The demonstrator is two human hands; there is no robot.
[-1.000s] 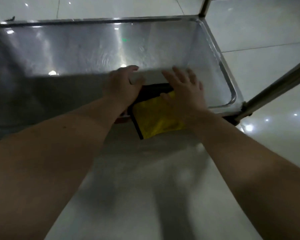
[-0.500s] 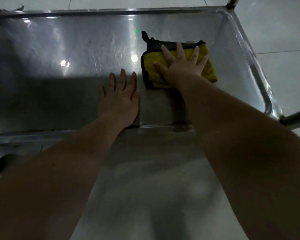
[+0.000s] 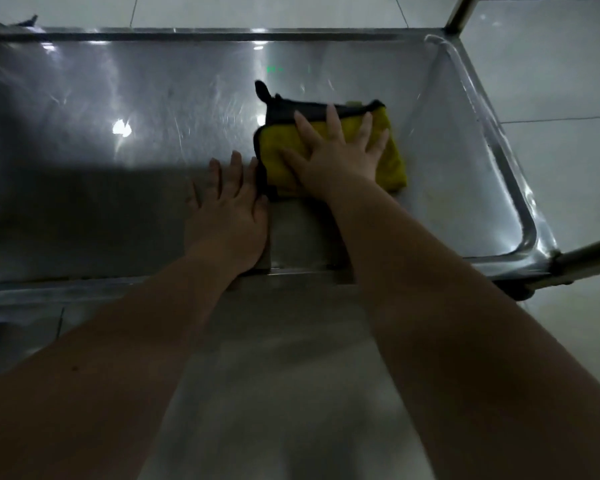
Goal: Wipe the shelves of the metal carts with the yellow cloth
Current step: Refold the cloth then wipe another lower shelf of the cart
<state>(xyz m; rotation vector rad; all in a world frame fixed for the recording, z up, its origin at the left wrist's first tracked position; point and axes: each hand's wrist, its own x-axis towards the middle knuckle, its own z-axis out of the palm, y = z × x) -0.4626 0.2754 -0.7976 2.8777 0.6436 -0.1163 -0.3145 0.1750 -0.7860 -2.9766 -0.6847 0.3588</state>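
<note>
A folded yellow cloth (image 3: pixel 394 157) with a dark edge lies on the metal cart's shelf (image 3: pixel 118 188), right of the middle. My right hand (image 3: pixel 336 150) presses flat on the cloth with its fingers spread. Just to its left, my left hand (image 3: pixel 227 213) rests flat on the bare shelf with straight fingers, close to the cloth's near left corner. The shelf is a shiny steel tray with a raised rim.
Cart posts stand at the far right corner (image 3: pixel 459 12) and the near right corner (image 3: pixel 586 254). The near rim (image 3: pixel 84 284) runs under my forearms. Pale floor tiles (image 3: pixel 551 81) surround the cart. A dark object (image 3: pixel 11 24) shows at the far left corner.
My right hand pushed the cloth from the near rim out across the shelf, then drew it back a little. My left hand moved from the rim to lie flat on the shelf.
</note>
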